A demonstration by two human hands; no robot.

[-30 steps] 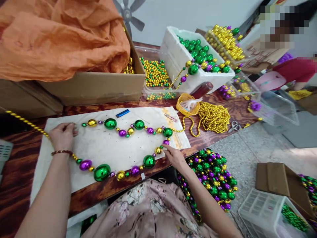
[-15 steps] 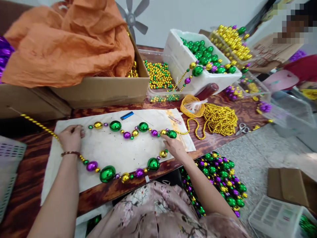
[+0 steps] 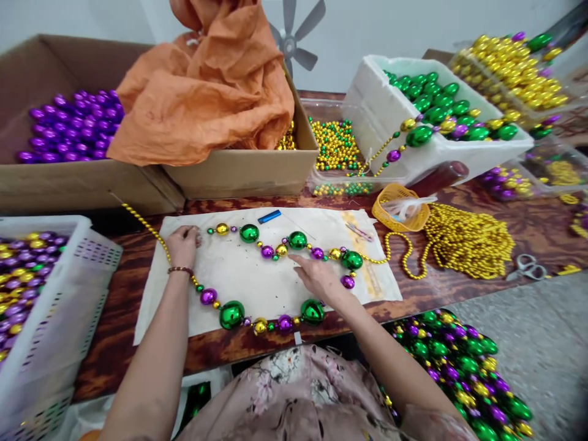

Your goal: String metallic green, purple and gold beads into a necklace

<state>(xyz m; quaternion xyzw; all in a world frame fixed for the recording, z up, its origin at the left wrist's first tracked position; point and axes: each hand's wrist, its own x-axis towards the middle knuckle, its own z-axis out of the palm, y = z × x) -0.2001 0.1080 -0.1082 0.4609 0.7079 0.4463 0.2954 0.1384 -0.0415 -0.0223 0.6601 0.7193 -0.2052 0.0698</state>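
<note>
A bead strand of green, purple and gold balls lies in a loop on a white cloth. My left hand rests at the cloth's left side, fingertips pinched together by the strand's upper left end; what they hold is too fine to make out. Small gold beads run past that wrist, which wears a bead bracelet. My right hand is inside the loop, fingers stretched out, its fingertip just below a gold ball in the upper row. A blue lighter lies above the strand.
Purple balls fill a cardboard box behind; green ones fill a white foam box. A yellow basket, gold bead chains and scissors lie right. A white crate stands left. Finished-looking strands hang at the table's front.
My right hand has moved left along the upper row, from near its right-hand green ball to the middle. My left hand keeps its pinch. The view has swung left.
</note>
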